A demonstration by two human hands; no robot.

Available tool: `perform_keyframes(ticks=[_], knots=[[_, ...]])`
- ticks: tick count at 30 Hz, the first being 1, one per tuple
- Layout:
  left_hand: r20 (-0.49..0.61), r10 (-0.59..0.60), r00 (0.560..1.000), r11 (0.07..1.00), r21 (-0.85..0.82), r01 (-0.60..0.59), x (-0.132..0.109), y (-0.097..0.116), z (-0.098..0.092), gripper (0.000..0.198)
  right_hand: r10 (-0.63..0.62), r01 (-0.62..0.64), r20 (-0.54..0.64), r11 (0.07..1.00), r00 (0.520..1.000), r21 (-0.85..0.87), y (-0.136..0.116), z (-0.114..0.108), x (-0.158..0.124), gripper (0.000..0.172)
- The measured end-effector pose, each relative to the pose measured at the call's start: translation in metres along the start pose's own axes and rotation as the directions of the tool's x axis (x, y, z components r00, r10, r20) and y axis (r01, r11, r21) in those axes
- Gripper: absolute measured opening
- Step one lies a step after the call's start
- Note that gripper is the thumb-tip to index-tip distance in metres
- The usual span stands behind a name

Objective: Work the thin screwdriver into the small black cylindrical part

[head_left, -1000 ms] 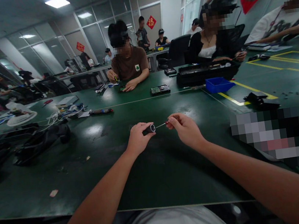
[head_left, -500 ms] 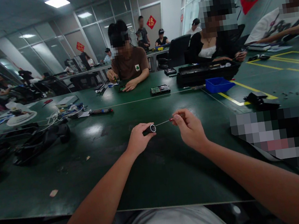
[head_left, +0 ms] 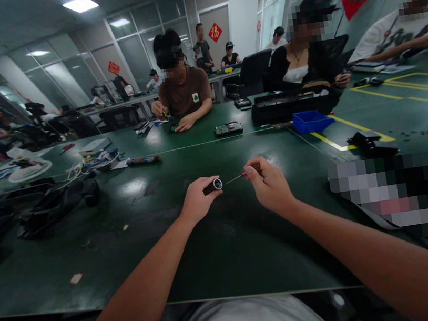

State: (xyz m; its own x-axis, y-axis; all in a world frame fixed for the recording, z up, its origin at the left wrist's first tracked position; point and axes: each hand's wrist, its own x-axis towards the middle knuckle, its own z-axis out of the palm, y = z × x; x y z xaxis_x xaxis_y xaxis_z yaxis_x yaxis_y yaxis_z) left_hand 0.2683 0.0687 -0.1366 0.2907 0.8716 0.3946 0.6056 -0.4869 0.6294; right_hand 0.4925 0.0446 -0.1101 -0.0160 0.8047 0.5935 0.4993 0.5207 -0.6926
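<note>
My left hand point(head_left: 196, 200) is closed round a black cylinder point(head_left: 213, 186) with a silver ring at its end, which faces right. What kind of part it is I cannot make out. In my right hand point(head_left: 268, 180) is a thin screwdriver point(head_left: 235, 178) with a red handle, mostly covered by my fingers. Its shaft points left at the ringed end, and the tip sits just short of it with a small gap. Both hands are above the green table point(head_left: 227, 254).
A blue tray point(head_left: 312, 121) and a long black housing point(head_left: 296, 105) lie at the back right. An opened circuit-board device point(head_left: 228, 128) is ahead. Black parts point(head_left: 59, 206) and cables crowd the left. A co-worker point(head_left: 184, 90) sits opposite, hands on the table.
The screwdriver tip has drawn back slightly from the cylinder's ringed end and its shaft tilts a little more. My left hand keeps its hold almost in place.
</note>
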Motion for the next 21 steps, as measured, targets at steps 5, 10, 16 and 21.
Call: perform_keyframes(ticks=[5, 10, 16, 21], knots=[[0.010, 0.009, 1.000, 1.000, 0.011, -0.009, -0.0001, -0.0021, 0.0016, 0.042, -0.010, 0.011, -0.017, 0.999, 1.000, 0.049, -0.0007, -0.0006, -0.0011, 0.018], [0.014, 0.013, 1.000, 1.000, 0.026, -0.014, -0.0002, -0.0005, 0.0018, 0.043, -0.032, 0.030, 0.062, 0.999, 0.998, 0.041, -0.0018, 0.0008, -0.0028, 0.017], [0.020, -0.001, 1.000, 1.000, 0.025, 0.000, 0.0011, 0.0013, 0.0007, 0.042, -0.029, 0.029, 0.041, 0.999, 0.999, -0.017, -0.0028, 0.0002, -0.0003, 0.017], [0.021, -0.018, 1.000, 1.000, 0.006, 0.018, 0.0006, 0.0013, 0.0008, 0.041, -0.026, 0.026, -0.001, 0.999, 1.000, -0.038, -0.0027, -0.0015, 0.0003, 0.016]])
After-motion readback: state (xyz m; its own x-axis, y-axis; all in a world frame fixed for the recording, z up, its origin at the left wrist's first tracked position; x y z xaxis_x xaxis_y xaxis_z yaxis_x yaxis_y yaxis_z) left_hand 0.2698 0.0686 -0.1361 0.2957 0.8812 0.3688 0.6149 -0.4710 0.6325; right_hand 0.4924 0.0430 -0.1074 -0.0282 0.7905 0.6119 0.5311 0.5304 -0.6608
